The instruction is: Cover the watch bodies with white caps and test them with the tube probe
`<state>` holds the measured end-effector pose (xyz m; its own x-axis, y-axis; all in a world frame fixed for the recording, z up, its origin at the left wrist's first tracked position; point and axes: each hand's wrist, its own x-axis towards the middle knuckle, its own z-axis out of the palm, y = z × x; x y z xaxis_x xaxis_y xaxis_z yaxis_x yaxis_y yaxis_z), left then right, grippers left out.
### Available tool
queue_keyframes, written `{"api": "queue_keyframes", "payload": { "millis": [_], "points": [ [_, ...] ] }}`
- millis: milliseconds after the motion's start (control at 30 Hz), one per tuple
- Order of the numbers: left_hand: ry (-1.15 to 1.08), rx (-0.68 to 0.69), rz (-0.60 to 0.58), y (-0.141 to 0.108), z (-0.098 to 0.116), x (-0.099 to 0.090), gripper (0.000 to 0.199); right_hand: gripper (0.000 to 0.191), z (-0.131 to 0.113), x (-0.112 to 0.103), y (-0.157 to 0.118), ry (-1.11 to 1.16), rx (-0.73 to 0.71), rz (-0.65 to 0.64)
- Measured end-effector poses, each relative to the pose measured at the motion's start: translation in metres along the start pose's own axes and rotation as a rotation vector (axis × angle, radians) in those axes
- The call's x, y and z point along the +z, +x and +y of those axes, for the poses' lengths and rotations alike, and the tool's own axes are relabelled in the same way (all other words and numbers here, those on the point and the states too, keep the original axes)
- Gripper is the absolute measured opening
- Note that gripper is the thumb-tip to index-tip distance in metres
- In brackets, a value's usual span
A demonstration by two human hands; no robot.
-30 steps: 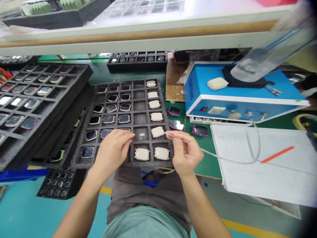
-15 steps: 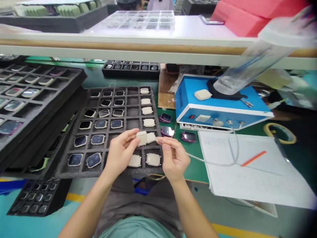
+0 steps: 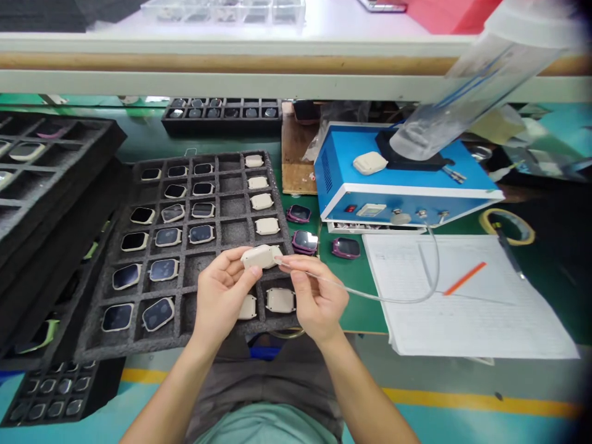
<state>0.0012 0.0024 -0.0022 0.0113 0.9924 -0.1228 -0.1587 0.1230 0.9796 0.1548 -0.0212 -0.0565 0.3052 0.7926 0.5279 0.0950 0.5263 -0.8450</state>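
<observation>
Between thumb and fingers, my left hand (image 3: pixel 223 290) holds a cream watch case (image 3: pixel 257 257) above the black foam tray (image 3: pixel 182 340). My right hand (image 3: pixel 319 296) pinches a clear thin tube (image 3: pixel 370 296), its tip close beside that case; whether they touch I cannot tell. The tube curves back to the front of a blue box (image 3: pixel 411 205). Cream cases such as one (image 3: pixel 280 300) fill much of the tray's right column, and dark-screened watches (image 3: pixel 164 270) lie in its left columns.
Purple watches (image 3: pixel 346 248) lie on the green table right of the tray. Papers (image 3: pixel 481 327) with an orange stick (image 3: pixel 465 279) are farther right. Stacked trays (image 3: pixel 60 179) stand left. A shelf edge (image 3: pixel 231 83) crosses above; a clear cylinder (image 3: pixel 472 86) leans over the blue box.
The view has shifted, and the tray and table items appear nearer and further left. The held cream case is now turned more sideways in my left hand. Both hands keep their grips.
</observation>
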Motion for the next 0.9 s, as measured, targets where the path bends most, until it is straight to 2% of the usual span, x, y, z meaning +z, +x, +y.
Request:
{"api": "queue_keyframes", "payload": {
  "millis": [467, 900],
  "points": [
    [0.039, -0.005, -0.036, -0.0045, 0.0047, 0.0040, 0.043, 0.017, 0.0006, -0.0013, 0.0005, -0.074, -0.007, 0.028],
    [0.020, 0.011, -0.041, -0.0051, 0.0053, 0.0040, 0.039, 0.022, -0.0011, -0.0014, 0.0023, -0.047, -0.025, 0.021]
  ]
}}
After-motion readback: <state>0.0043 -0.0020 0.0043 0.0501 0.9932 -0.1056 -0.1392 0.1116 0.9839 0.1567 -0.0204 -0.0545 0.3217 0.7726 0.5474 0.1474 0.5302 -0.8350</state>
